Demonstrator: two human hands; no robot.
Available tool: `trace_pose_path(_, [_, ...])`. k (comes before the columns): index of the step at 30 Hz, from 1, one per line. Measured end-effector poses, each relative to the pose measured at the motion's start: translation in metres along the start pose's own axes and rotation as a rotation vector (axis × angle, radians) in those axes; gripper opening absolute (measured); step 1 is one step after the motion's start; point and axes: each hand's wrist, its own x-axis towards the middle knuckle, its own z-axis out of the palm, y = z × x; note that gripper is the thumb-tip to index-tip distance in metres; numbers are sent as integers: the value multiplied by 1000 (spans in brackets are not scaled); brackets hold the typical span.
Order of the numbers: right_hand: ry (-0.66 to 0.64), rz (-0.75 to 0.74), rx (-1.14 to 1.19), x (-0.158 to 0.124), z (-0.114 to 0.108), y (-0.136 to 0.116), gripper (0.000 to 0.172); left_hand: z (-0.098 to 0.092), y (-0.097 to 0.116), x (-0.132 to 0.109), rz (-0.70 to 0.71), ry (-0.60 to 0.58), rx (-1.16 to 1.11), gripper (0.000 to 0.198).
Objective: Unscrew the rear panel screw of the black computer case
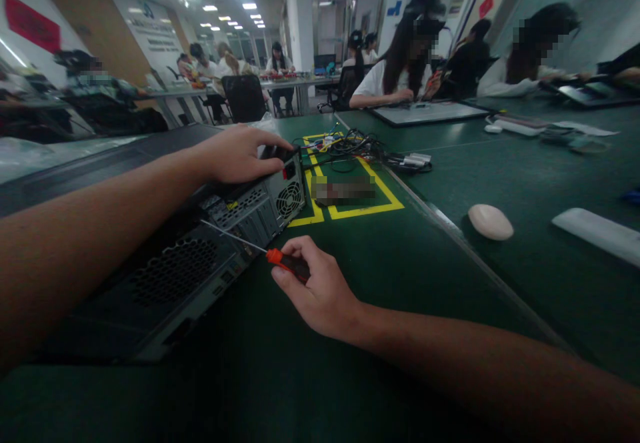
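A black desktop computer case [165,276] lies on its side on the green table, its rear panel with a fan grille [290,197] facing right. My left hand [240,153] rests on the case's top far corner, fingers curled over the edge. My right hand [315,289] is closed round the red-and-black handle of a screwdriver [277,259]. The thin shaft runs up and left, and its tip touches the rear panel near the slot covers.
A yellow-taped rectangle [360,209] lies beyond the case, with a tangle of cables [360,146] behind it. A white mouse [490,221] and a white keyboard [597,233] sit to the right. Other people work at tables further back.
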Motion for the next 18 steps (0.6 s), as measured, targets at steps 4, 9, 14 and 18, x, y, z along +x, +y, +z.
trace_pose_path(4, [11, -5, -12, 0, 1, 1, 15, 1, -1, 0, 5, 7, -15, 68])
trace_pose_path(9, [12, -11, -19, 0, 0, 1, 15, 1, -1, 0, 0, 9, -25, 66])
trace_pose_path(14, [16, -19, -24, 0, 0, -1, 14, 0, 0, 0, 4, 4, -21, 68])
trace_pose_path(18, [26, -34, -34, 1, -1, -3, 13, -2, 2, -1, 3, -13, -12, 69])
